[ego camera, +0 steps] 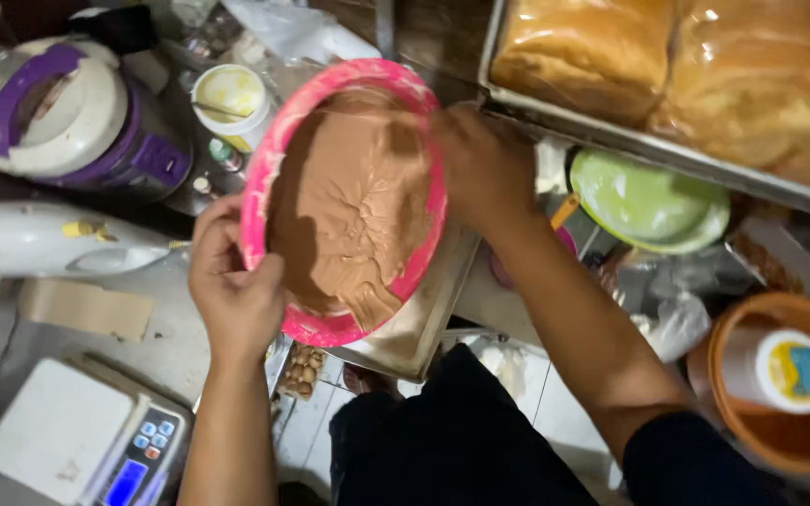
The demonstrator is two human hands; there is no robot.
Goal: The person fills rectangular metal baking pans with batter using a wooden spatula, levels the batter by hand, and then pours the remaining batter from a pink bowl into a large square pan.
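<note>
The fingers of the left hand (234,286) are curled around the near-left rim of a pink bowl (274,155), with the thumb lying on the inside edge, so this hand is grasping the bowl. The right hand (480,169) holds the opposite rim; its fingers are blurred, but they seem wrapped over the edge. The bowl is tilted toward the person and is full of thick brown batter (353,201), which hangs down to the lower rim above a metal baking tin (428,323) standing directly under it. To the left lie a white hand mixer (39,239) and, nearer, a white kitchen scale (77,431). Behind the bowl stands a small white tub (230,98) beside a purple and white appliance (67,117). On the right are a green plate (649,201), a tray of golden bread (686,75) and a brown bowl (780,440).
</note>
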